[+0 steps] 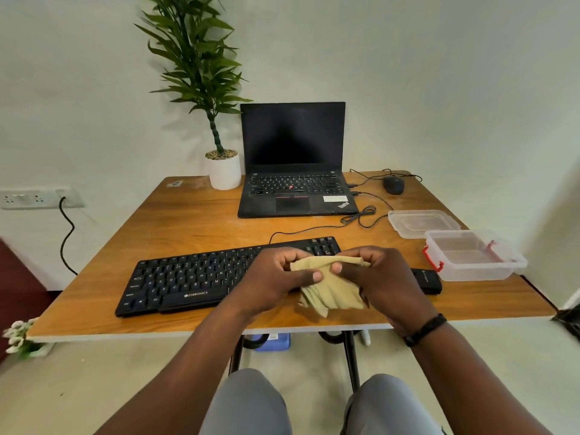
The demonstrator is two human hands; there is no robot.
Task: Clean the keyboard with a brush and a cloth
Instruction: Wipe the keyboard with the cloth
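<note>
We are holding a crumpled, olive-tan fabric cloth [329,285] between both hands above the near edge of the table. Our left hand [276,277] is pinching the cloth's left side, thumb pressing against the fabric and fingers curling behind it. Our right hand [376,277] is gripping the upper right edge, fingers curling over the top fold, with a dark band at the wrist. The bulk of the cloth is hanging loose below both grips.

Directly behind the hands, the black wired full-size keyboard [188,277] is lying at an angle on the brown wood-grain table [188,221], its right end hiding behind our hands. Just right of our right hand, a small black rectangular object [426,281] is lying on the table; we cannot tell whether it is the brush.

Further out, a clear plastic box with red latches [470,255] and its clear lid [420,222] are sitting to the right. A black open laptop [295,171], a black mouse [394,185] and a potted green plant in a white pot [224,169] are standing at the far side.

Risks, in our judgement: loose fabric could snag keycaps; hard wiping may push the keyboard against its cable [314,229].
</note>
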